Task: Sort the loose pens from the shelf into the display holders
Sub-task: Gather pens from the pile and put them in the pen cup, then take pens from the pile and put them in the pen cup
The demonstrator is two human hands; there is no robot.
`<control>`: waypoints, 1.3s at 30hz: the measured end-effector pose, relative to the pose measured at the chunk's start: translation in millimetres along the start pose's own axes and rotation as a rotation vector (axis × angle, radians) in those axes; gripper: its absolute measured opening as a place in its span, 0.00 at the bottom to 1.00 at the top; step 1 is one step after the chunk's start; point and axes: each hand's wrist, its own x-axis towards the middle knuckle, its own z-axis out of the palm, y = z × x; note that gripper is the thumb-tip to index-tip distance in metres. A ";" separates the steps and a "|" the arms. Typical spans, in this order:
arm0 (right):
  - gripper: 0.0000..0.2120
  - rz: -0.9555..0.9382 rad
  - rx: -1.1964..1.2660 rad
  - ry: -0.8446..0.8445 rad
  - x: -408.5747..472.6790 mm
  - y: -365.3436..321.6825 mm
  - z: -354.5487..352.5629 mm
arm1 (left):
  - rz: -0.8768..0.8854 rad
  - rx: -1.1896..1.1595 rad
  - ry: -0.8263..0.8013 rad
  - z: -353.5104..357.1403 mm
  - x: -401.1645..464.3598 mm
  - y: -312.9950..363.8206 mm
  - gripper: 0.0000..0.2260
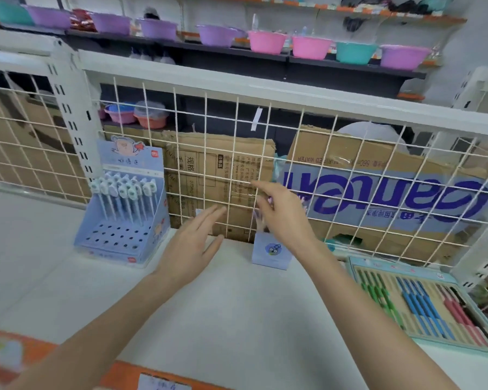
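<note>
Both hands empty: left hand [193, 243] fingers straight, right hand [282, 215] loosely spread above small blue holder [271, 253], near pen display [124, 215].

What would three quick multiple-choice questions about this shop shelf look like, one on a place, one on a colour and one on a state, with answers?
1. Where does the tall blue cardboard pen display holder stand?
A. Left of both hands
B. Right of both hands
C. Behind the white wire grid

2. What colour is the small square holder box under the right hand?
A. Red
B. Pale blue
C. Black

3. How is the left hand?
A. Gripping a pen
B. Fist closed
C. Open, fingers straight

Answers: 1 A, it stands on the white shelf left of the left hand. 2 B, its front face is pale blue with a round dark sticker. 3 C, its fingers are stretched out and hold nothing.
</note>
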 end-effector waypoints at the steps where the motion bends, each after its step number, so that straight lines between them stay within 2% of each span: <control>1: 0.18 -0.068 -0.008 -0.031 -3.0 -9.7 13.2 | -0.061 0.009 0.009 -8.3 -10.4 -5.8 0.21; 5: 0.19 -0.235 -0.049 -0.197 -19.4 -42.0 76.3 | -0.235 0.125 0.089 -44.9 -57.8 -41.2 0.21; 12: 0.25 -0.316 -0.113 -0.480 -47.4 -105.3 162.1 | -0.394 0.371 0.211 -95.3 -150.8 -109.9 0.19; 16: 0.26 -0.356 -0.106 -0.503 -51.5 -149.5 195.3 | -0.490 0.323 0.234 -125.9 -188.3 -137.6 0.20; 23: 0.26 -0.349 -0.076 -0.494 -55.1 -237.5 266.0 | -0.540 0.278 0.233 -195.8 -239.4 -209.9 0.22; 33: 0.25 -0.433 -0.047 -0.525 -49.6 -385.8 382.1 | -0.616 0.353 0.256 -314.0 -319.0 -321.9 0.20; 39: 0.25 -0.425 0.000 -0.606 -37.6 -429.9 438.9 | -0.623 0.381 0.311 -356.6 -354.3 -369.2 0.19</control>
